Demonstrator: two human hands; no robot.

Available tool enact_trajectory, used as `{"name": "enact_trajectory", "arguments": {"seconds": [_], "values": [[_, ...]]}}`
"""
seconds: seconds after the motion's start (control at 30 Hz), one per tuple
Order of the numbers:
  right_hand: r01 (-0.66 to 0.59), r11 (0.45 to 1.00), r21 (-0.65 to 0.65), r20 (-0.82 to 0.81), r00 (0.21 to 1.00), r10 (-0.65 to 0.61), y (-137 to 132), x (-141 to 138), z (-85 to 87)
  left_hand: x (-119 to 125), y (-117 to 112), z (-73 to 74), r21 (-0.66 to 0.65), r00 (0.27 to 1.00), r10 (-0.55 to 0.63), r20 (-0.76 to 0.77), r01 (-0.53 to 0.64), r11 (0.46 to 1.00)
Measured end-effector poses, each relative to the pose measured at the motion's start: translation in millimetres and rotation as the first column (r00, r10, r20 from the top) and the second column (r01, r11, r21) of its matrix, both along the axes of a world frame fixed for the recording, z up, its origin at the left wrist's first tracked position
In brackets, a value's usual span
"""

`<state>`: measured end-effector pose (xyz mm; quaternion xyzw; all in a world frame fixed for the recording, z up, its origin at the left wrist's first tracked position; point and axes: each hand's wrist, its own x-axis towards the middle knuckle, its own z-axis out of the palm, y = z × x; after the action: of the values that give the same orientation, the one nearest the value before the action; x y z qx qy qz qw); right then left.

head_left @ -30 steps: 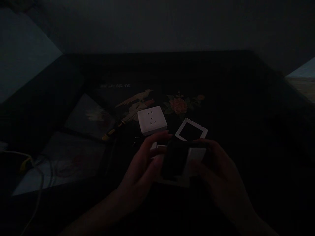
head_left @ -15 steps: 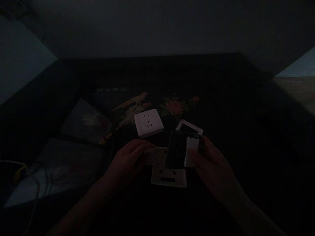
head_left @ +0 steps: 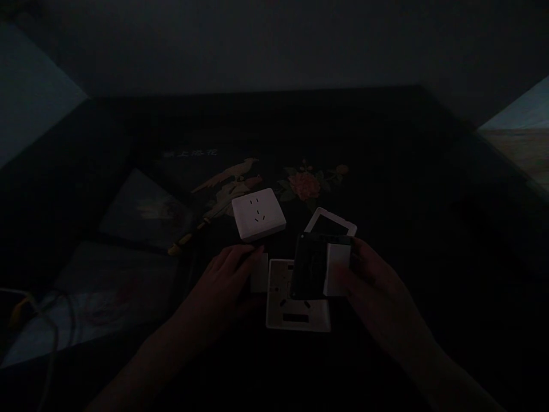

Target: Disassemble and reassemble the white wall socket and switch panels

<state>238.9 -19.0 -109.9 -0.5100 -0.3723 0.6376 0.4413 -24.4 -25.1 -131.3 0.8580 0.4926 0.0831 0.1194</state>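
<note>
The scene is very dark. My right hand (head_left: 377,292) grips a socket module (head_left: 321,266), dark on its left side and white on its right, held just above the table. Below it lies a white socket faceplate (head_left: 295,312) with slots. My left hand (head_left: 223,280) rests on the table with curled fingers touching a small white piece (head_left: 259,273) at the faceplate's left edge. A white three-hole socket (head_left: 258,213) lies behind my left hand. A white square frame (head_left: 330,222) lies behind the module.
The dark table (head_left: 407,189) bears a bird-and-flower picture (head_left: 300,183). A yellow-and-dark tool (head_left: 186,239) lies left of the socket. Flat dark panels (head_left: 128,274) and cables (head_left: 30,309) lie at the left.
My left hand let go of the module and dropped to the small white piece on the table. The faceplate came into sight. My right hand kept the module, nearly still.
</note>
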Motion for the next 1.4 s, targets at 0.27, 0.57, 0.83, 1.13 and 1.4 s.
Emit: {"name": "enact_trajectory", "arguments": {"seconds": [0.27,0.57,0.83,1.13,1.4], "values": [[0.069,0.997,-0.029,0.002,0.998,-0.069,0.8,-3.5,9.6,-4.1,-1.6,9.5,-0.071,0.998,0.040,-0.042,-0.043,0.997],[0.058,0.998,-0.035,0.010,0.998,-0.058,0.3,-2.1,9.1,-20.5,8.5,18.1,-0.020,0.990,-0.137,-0.022,0.137,0.990],[0.059,0.998,-0.021,-0.002,0.998,-0.059,-1.0,-3.1,11.1,-15.5,11.3,11.7,-0.080,0.993,-0.114,-0.018,0.112,0.990],[0.059,0.998,-0.029,-0.065,0.996,-0.060,-0.4,-6.0,16.0,-20.9,17.8,17.5,-0.036,0.998,-0.029,0.053,0.031,0.999],[0.067,0.997,-0.035,-0.061,0.996,-0.069,-2.2,-6.9,15.1,-22.8,19.4,19.1,-0.069,0.981,0.143,0.128,-0.135,0.988]]}}
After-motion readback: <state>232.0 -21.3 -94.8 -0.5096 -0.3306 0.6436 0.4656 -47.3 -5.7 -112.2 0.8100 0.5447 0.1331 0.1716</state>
